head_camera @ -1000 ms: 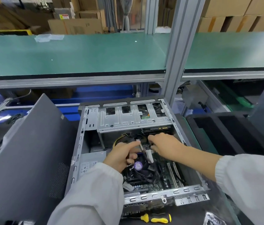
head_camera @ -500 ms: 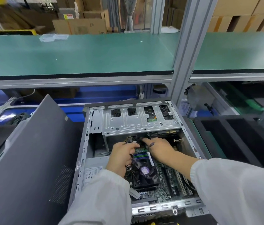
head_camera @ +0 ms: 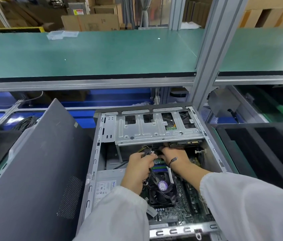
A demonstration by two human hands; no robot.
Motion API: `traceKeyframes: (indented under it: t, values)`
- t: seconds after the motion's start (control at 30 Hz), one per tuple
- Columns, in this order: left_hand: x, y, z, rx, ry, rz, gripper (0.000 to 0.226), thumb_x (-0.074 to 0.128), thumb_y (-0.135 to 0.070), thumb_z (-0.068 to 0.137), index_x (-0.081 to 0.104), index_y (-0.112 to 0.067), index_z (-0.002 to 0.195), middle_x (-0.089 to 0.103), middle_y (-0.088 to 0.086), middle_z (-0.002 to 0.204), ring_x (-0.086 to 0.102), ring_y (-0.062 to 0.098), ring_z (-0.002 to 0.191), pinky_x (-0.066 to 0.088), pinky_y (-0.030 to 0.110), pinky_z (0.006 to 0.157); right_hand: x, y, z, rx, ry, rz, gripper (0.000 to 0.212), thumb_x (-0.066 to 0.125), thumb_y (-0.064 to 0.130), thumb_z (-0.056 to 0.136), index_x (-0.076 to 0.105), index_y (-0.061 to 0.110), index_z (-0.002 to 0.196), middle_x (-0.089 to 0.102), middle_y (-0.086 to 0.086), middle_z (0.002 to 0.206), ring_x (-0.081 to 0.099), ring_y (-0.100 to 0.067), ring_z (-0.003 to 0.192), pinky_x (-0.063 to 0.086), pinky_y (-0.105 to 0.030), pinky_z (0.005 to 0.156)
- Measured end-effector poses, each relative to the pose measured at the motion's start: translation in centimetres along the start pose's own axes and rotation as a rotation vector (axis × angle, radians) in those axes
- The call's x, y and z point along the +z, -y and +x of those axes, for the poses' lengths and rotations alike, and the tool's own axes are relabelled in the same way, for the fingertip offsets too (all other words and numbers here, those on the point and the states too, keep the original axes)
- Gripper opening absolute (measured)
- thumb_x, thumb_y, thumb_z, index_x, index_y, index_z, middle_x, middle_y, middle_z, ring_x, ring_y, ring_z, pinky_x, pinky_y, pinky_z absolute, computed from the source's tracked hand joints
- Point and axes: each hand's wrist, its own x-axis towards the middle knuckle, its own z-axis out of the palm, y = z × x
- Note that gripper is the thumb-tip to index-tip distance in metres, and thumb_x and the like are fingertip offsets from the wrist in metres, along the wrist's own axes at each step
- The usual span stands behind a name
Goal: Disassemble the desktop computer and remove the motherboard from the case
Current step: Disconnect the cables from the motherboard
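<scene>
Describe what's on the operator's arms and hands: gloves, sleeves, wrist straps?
Both hands are bare: left hand, right hand. No gloves, rings or watch visible. Each arm wears a loose white sleeve, left sleeve and right sleeve, with a gathered elastic cuff. No markings show, and no wrist strap can be made out.

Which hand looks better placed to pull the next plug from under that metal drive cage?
Probably the right hand: its fingers already reach under the drive cage, where the cables run. The left hand is busy gripping a cable bundle, holding it aside.
</scene>
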Motion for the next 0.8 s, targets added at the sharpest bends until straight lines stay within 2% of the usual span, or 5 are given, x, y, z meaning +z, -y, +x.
traceKeyframes:
  t: [0.17,0.33,0.47,0.63,0.8]
  values:
    - [0.1,0.1,0.0,0.001,0.041,0.032,0.018,0.052,-0.013,0.096,0.061,0.002,0.099,0.044,-0.003,0.051,0.025,0.005,0.034,0.019,0.017,0.034,0.3,-0.4,0.4,-0.043,0.042,-0.03,0.029,0.042,0.014,0.096,0.049,0.015,0.124,0.063,-0.012,0.108,0.062,-0.028,0.094,0.038,-0.028,0.059]
    - [0.2,0.1,-0.1,-0.032,0.062,0.033,0.022,0.05,-0.012,0.097,0.059,0.006,0.105,0.048,0.001,0.057,0.025,0.006,0.035,0.019,0.018,0.034,-0.4,-0.9,0.6,-0.024,0.124,0.023,0.047,0.038,0.02,0.1,0.025,0.014,0.145,0.057,-0.017,0.118,0.058,-0.031,0.103,0.041,-0.03,0.07]
    - [0.3,0.2,0.3,-0.056,0.083,0.052,0.017,0.051,-0.012,0.097,0.062,-0.001,0.104,0.049,-0.004,0.05,0.026,0.005,0.034,0.019,0.017,0.033,-0.1,-0.3,0.2,0.006,0.077,0.026,0.038,0.041,0.013,0.097,0.041,0.009,0.135,0.063,-0.017,0.109,0.061,-0.031,0.098,0.039,-0.03,0.065]
    - [0.1,0.5,0.4,-0.055,0.066,0.056,0.016,0.05,-0.012,0.097,0.062,-0.002,0.102,0.047,-0.006,0.048,0.027,0.005,0.035,0.019,0.016,0.032,-0.4,-0.2,0.4,0.044,0.063,0.11,0.04,0.044,0.016,0.097,0.041,0.015,0.137,0.057,-0.015,0.119,0.057,-0.029,0.104,0.036,-0.027,0.067]
    - [0.2,0.3,0.3,-0.05,0.058,0.063,0.019,0.05,-0.013,0.098,0.06,0.0,0.106,0.046,-0.005,0.049,0.026,0.004,0.033,0.018,0.016,0.032,-0.2,0.1,0.0,0.015,0.047,0.03,0.03,0.044,0.019,0.098,0.048,0.011,0.127,0.062,-0.015,0.109,0.06,-0.03,0.099,0.042,-0.029,0.066]
